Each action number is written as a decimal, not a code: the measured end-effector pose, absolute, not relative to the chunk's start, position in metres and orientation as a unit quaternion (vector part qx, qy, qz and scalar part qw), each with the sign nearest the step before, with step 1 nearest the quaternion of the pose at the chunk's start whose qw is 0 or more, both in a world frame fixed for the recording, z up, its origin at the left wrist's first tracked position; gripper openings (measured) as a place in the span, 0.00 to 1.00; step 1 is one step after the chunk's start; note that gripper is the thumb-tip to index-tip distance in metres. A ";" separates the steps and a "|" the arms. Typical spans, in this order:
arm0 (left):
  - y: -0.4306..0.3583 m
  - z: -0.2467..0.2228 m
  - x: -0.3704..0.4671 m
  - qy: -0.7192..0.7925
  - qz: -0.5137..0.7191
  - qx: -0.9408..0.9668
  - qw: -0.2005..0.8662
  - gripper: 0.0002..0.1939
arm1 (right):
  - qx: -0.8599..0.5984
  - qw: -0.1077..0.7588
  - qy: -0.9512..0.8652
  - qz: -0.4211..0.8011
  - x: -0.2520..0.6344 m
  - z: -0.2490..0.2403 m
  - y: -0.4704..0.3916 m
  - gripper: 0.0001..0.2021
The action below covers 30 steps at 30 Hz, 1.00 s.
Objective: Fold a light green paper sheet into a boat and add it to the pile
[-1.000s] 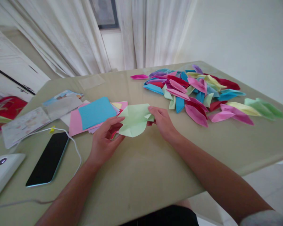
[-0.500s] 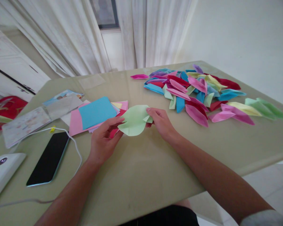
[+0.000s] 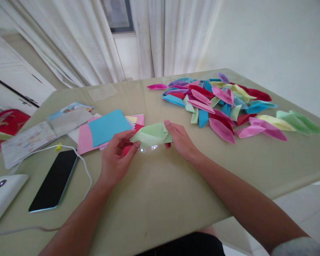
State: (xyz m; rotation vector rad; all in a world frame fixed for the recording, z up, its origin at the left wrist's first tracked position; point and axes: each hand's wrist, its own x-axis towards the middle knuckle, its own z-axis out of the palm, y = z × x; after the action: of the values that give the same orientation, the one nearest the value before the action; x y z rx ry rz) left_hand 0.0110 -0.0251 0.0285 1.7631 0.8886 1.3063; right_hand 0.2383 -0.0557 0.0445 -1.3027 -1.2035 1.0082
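One folded green paper (image 3: 151, 135), pinched by my left hand (image 3: 116, 153) and right hand (image 3: 181, 141), could tear if tugged.

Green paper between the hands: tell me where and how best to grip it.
Pinch the green paper lightly by its ends, left hand from the left, right hand from the right: it stretches lengthwise between them, tapering leftward, and its thin, folded middle would probably crush easily.
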 end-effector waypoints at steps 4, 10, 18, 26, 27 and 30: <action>-0.024 0.032 0.015 0.373 0.519 0.628 0.445 0.21 | -0.539 0.530 -0.502 0.421 0.238 0.047 -0.058 0.35; -0.022 0.034 0.016 0.400 0.536 0.573 0.474 0.20 | -0.518 0.542 -0.513 0.419 0.237 0.046 -0.058 0.33; -0.024 0.032 0.017 0.427 0.549 0.561 0.449 0.18 | -0.530 0.536 -0.496 0.431 0.237 0.044 -0.057 0.34; -0.025 0.030 0.018 0.463 0.536 0.543 0.451 0.20 | -0.527 0.532 -0.497 0.438 0.238 0.040 -0.055 0.27; -0.025 0.030 0.018 0.465 0.537 0.538 0.454 0.20 | -0.529 0.530 -0.502 0.433 0.239 0.039 -0.054 0.25; -0.023 0.027 0.018 0.466 0.544 0.515 0.470 0.18 | -0.550 0.517 -0.532 0.383 0.241 0.038 -0.053 0.21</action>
State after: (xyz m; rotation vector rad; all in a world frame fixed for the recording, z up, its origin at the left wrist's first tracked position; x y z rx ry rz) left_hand 0.0178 -0.0230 0.0275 1.2620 1.1424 1.3338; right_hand 0.2406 -0.0527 0.0376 -1.3207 -1.2783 0.9198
